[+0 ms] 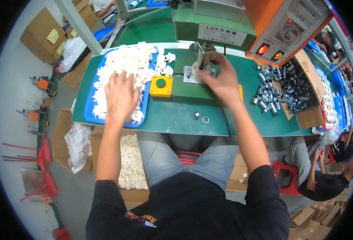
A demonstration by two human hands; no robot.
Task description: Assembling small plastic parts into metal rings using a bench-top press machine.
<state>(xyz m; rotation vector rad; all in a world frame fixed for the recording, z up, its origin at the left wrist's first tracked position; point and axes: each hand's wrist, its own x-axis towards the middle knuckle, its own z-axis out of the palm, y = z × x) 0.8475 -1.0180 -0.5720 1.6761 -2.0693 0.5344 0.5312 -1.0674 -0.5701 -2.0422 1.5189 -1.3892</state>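
Observation:
My left hand (121, 96) rests with spread fingers on a heap of white plastic parts (124, 60) in a blue tray (89, 105). At the green bench press (214, 30), my right hand (224, 78) curls its thumb and fingers around the spot under the ram. A white plastic part (196, 73) sits there on a metal fixture plate (187, 76), beside the thumb. The fingertips overlap the ram, so what they pinch is hidden. Between my hands is a yellow box with a green push button (161, 83).
Metal sleeves (266, 90) and black fittings (300, 86) lie at the right, partly in a cardboard box (310, 116). A sleeve (196, 115) and a ring (205, 120) lie near the front edge. An orange control box (278, 28) stands behind. A co-worker (324, 180) sits at right.

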